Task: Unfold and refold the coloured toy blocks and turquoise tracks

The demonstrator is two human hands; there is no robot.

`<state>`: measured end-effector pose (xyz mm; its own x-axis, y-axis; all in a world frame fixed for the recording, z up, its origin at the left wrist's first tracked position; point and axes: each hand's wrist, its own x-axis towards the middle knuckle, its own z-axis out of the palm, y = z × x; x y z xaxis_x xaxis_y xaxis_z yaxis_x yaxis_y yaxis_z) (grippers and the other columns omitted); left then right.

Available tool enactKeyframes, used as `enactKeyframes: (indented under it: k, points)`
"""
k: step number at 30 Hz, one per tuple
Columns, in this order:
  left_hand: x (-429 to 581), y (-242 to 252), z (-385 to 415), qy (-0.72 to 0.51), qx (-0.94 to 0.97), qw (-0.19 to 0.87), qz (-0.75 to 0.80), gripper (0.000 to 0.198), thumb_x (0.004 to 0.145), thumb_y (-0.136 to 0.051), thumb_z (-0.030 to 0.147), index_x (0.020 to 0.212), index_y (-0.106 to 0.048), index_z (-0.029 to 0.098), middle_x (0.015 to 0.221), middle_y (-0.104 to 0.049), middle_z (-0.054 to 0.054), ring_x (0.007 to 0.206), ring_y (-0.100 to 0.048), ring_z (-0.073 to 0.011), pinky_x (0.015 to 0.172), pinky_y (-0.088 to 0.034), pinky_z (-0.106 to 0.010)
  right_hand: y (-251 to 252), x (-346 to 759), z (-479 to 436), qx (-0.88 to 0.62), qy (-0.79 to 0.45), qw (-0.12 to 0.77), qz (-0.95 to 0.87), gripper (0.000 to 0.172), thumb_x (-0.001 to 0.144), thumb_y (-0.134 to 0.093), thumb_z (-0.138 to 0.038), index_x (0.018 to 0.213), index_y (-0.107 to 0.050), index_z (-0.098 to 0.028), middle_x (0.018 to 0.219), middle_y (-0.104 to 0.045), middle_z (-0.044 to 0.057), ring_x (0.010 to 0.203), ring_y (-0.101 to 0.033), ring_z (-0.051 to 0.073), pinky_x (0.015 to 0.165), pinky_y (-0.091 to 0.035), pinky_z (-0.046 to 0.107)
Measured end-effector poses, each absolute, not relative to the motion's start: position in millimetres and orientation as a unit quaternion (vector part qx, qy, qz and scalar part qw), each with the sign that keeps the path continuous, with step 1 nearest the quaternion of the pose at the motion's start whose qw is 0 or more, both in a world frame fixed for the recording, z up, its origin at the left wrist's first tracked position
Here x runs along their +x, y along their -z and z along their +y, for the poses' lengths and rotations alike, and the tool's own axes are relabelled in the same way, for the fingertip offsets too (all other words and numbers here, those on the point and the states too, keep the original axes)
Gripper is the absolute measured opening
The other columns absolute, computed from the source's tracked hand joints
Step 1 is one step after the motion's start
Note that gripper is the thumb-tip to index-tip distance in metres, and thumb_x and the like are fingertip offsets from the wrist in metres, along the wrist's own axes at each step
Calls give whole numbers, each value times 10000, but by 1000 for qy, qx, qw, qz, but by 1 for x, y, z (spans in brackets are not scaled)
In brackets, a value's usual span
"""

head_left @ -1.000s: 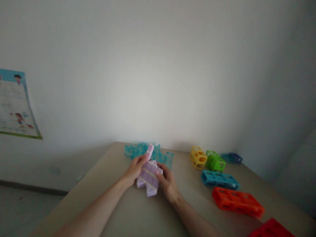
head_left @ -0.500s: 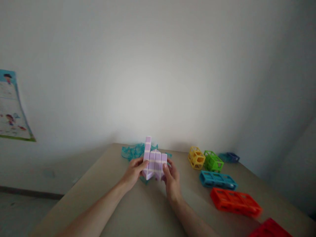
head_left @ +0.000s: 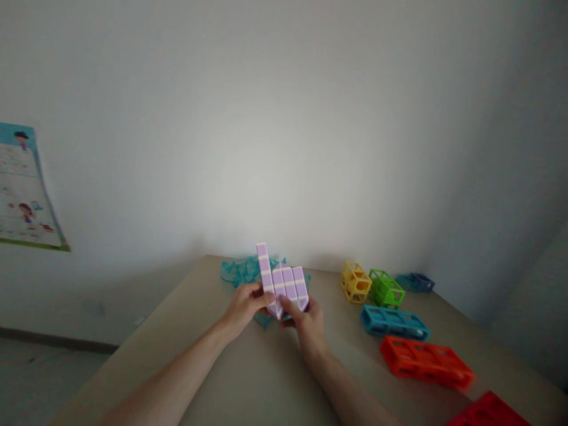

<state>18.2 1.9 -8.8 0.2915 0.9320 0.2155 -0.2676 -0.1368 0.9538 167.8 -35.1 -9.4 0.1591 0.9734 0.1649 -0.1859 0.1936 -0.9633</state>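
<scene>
Both hands hold a lilac block toy point(head_left: 284, 283) above the table, made of joined columns with pale bands between segments. One column at its left stands taller than the rest. My left hand point(head_left: 245, 306) grips the lower left side, thumb across the front. My right hand point(head_left: 305, 322) is closed on the lower right, its thumb pressed on the front near the bottom. Fingers behind the toy are partly hidden. Behind it lies a crumpled teal translucent material point(head_left: 242, 272) on the table.
On the table's right side are open-frame plastic pieces: yellow point(head_left: 355, 283), green point(head_left: 385, 290), blue point(head_left: 394, 323), orange-red point(head_left: 426, 362), red point(head_left: 488, 411) and a dark blue one point(head_left: 422, 282). A wall point(head_left: 284, 148) rises behind the table point(head_left: 248, 378). A poster point(head_left: 29, 189) hangs at left.
The lilac toy has tilted, its tall column now leaning left. My right thumb has moved from its right edge to the lower middle of the front.
</scene>
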Motion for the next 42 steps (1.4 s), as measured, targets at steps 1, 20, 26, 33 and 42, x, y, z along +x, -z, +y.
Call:
enactKeyframes:
  k: [1, 20, 26, 33, 42]
  points:
    - [19, 9, 1, -518, 546, 590, 293, 345, 660, -758, 333, 914, -710, 104, 811, -714, -82, 695, -647, -217, 635, -541, -345, 9, 168, -35, -437, -461, 627, -451, 404, 667, -758, -394, 922, -638, -104, 753, -673, 75, 607, -618, 190, 468, -544, 284]
    - [28, 7, -7, -590, 347, 712, 159, 287, 539, -858, 232, 771, -705, 159, 763, -707, -19, 721, -634, -150, 662, -531, -280, 11, 164, -33, -310, -554, 685, -358, 325, 690, -768, -306, 929, -644, -123, 846, -681, 67, 625, -624, 155, 516, -519, 252]
    - [17, 9, -11, -487, 373, 785, 85, 247, 629, -770, 132, 863, -692, 151, 879, -716, -49, 810, -657, -196, 735, -545, -348, 11, 170, -31, -222, -600, 677, -363, 207, 730, -733, -282, 852, -627, -153, 696, -614, 2, 551, -544, 107, 449, -421, 198]
    - [10, 14, -8, -236, 388, 871, 187, 498, 824, -498, 525, 897, -657, 59, 742, -694, -134, 590, -682, -237, 441, -514, -273, 14, 175, -32, -228, -577, 646, -446, 216, 755, -699, -305, 894, -606, -167, 670, -597, -10, 491, -497, 103, 448, -378, 213]
    - [15, -10, -30, -253, 511, 770, 286, 188, 790, -574, 254, 792, -664, 89, 638, -613, -43, 362, -450, -63, 324, -258, -169, 13, 174, -33, -313, -541, 602, -497, 493, 724, -681, -321, 1176, -525, -200, 913, -622, 49, 729, -581, 190, 519, -430, 243]
